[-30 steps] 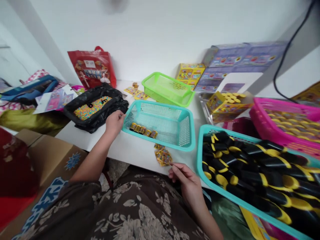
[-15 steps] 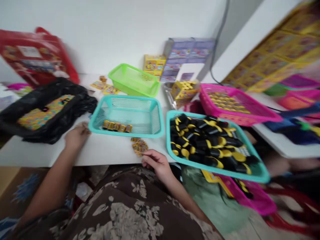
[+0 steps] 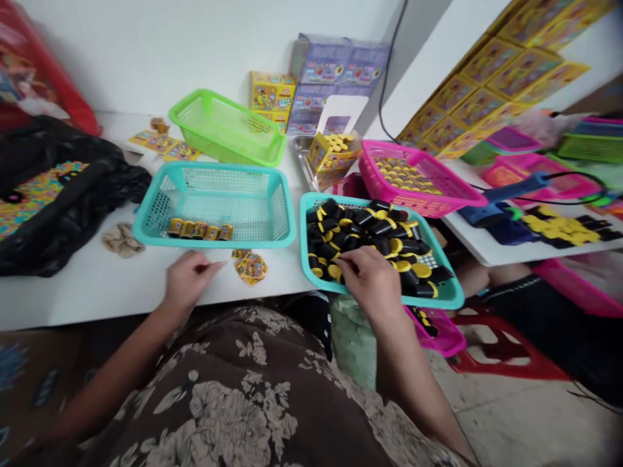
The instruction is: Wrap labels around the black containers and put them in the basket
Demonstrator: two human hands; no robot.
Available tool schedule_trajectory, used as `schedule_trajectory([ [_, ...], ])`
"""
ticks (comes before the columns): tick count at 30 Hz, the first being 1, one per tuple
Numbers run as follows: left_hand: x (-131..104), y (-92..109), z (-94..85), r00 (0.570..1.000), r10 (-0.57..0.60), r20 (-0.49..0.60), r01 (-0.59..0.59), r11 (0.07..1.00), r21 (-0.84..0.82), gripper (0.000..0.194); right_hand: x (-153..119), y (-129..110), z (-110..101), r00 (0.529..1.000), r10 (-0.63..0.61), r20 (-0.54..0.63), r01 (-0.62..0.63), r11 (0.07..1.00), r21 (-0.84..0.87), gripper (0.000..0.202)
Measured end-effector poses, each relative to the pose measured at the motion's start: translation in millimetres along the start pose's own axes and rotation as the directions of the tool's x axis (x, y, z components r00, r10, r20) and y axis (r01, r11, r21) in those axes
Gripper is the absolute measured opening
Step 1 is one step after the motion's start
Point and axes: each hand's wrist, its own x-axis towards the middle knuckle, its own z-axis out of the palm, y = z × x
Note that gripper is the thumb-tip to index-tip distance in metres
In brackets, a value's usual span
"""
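Right hand [image 3: 372, 279] pinched narrow at black cylindrical containers with yellow caps [image 3: 384, 227] inside the right turquoise plastic basket [image 3: 455, 295], hold unclear; left hand [image 3: 187, 282] nearly closed above white table [image 3: 63, 298], hold unclear.

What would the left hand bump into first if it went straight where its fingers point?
The left hand would probably meet the small pile of yellow printed pieces, but the hand's height is unclear; it might pass above.

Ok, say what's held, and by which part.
Cannot be told: the right hand is at the black containers, any grip hidden; the left hand shows nothing identifiable.
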Motion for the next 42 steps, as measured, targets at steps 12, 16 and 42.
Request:
schedule_trajectory([
  [12, 12.9, 20.7, 53.0, 0.948, -0.13, 0.291, 0.097, 0.988, 0.124, 0.023, -30.5, 48.2, -47.0, 0.974, -0.091, 0.207, 0.13, 0.975, -0.181, 0.027],
  [16, 14.2, 15.8, 54.9, 0.949, -0.184, 0.257, 0.204, 0.978, -0.051, 0.024, -31.4, 52.3, -45.2, 0.973, -0.13, 0.192, 0.16, 0.975, -0.151, 0.027],
  [42, 1.7, 34.3, 32.8, 0.993, 0.02, 0.112, 0.012, 0.961, -0.275, 0.024, -20.9, 23.9, -30.0, 0.986, 0.118, 0.119, -0.15, 0.939, 0.31, 0.028],
])
